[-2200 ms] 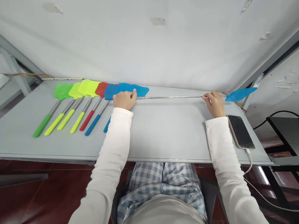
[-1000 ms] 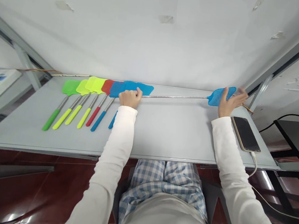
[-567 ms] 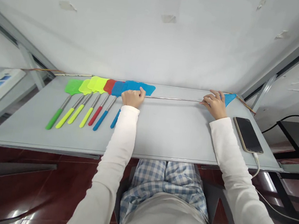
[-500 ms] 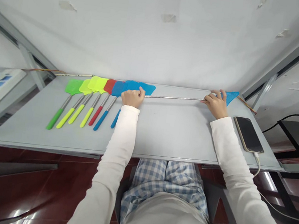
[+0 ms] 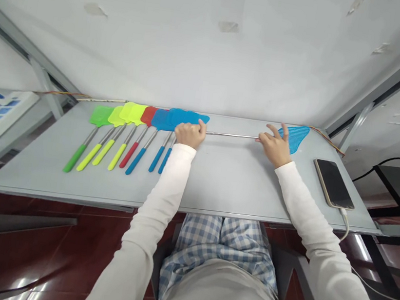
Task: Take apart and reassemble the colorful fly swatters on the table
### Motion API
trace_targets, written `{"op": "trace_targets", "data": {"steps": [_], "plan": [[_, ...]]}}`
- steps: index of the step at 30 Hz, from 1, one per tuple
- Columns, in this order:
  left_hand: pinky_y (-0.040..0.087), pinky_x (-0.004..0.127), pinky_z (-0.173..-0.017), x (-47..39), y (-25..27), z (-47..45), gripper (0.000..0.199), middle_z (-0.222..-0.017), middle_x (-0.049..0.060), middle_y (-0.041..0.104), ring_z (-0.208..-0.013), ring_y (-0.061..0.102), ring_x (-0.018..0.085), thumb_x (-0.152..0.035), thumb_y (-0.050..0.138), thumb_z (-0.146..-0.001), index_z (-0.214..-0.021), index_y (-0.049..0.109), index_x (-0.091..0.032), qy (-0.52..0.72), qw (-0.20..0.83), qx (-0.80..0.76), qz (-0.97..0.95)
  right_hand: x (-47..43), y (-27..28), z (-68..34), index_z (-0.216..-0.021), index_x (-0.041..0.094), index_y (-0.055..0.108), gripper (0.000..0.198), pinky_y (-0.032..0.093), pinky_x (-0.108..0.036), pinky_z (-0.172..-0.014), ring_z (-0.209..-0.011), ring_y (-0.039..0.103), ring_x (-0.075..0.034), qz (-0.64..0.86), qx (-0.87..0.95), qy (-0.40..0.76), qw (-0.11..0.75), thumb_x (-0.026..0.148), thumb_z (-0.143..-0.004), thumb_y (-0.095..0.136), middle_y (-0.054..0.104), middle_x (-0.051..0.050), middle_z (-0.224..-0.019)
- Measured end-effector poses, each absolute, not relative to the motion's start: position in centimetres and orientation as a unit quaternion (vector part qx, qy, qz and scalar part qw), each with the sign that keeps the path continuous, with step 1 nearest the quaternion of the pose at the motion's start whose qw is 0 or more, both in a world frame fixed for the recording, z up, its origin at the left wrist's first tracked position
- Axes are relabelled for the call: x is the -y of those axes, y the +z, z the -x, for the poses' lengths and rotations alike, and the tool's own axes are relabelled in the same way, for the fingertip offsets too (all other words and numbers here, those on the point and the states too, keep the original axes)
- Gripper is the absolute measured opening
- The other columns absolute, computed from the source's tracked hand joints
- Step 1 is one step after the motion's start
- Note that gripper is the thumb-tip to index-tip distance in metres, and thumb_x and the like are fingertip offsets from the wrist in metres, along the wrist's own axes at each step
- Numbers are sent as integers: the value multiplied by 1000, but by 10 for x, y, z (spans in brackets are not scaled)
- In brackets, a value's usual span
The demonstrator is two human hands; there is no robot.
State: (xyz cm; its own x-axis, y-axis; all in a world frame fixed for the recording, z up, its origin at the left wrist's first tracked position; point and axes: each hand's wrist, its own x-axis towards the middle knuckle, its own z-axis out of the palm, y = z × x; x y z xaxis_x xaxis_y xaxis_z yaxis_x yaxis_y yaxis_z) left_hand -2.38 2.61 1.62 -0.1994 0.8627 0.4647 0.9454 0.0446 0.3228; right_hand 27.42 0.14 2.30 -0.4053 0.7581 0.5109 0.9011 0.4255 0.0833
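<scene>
A blue fly swatter [image 5: 296,137] with a thin metal telescopic rod [image 5: 233,135] lies crosswise between my hands. My left hand [image 5: 190,134] is closed in a fist around its handle end, which the fingers hide. Near the swatter's head, my right hand [image 5: 274,146] pinches the rod between thumb and fingers, other fingers raised. To the left, several more fly swatters are laid in an overlapping row: a green one [image 5: 101,116], yellow ones [image 5: 136,113], a red one [image 5: 149,115] and blue ones [image 5: 161,119]. Their heads point toward the wall, their handles toward me.
The grey tabletop [image 5: 225,183] runs along a white wall [image 5: 218,69]. A phone [image 5: 334,184] on a white charging cable [image 5: 345,223] lies at the right. Metal frame posts stand at both ends, and a white-and-blue case [image 5: 0,114] rests beyond the left one.
Both hands have moved closer together; the visible stretch of rod between them is shorter. The swatter's head has shifted left and turned flatter to view. More blue handles show beside my left wrist.
</scene>
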Motion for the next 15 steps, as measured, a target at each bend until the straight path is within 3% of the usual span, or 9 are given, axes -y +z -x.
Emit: {"op": "trace_targets", "data": {"steps": [7,9,12,15], "plan": [[33,31,-65,-25,13,2,44,-62,14,64,-68,59,20,-32,40,-90,-64,69,-14,-297,71,707,638,-3,22,-264,-94,24,62,24,25,-54,-114,-131,49,-25,495,825,-197,192,30,-99,40,71,-8,-93],[32,30,-64,-27,15,7,42,-61,13,63,-66,58,19,-31,41,-90,-63,69,-14,-300,70,707,637,-3,25,-268,-100,23,61,25,24,-54,-115,-136,44,-25,489,824,-201,205,34,-100,38,70,-9,-109],[31,30,-64,-27,16,16,42,-60,12,61,-65,58,18,-33,43,-89,-63,69,-14,-302,70,710,633,-3,28,-275,-107,23,60,28,21,-57,-116,-142,35,-29,490,813,-210,234,43,-97,43,55,-12,-138],[31,30,-64,-26,16,18,43,-59,12,60,-64,57,18,-36,44,-89,-61,68,-14,-301,70,708,635,-2,27,-280,-98,23,61,30,21,-60,-115,-143,33,-30,481,821,-205,231,46,-97,42,50,-12,-143]]}}
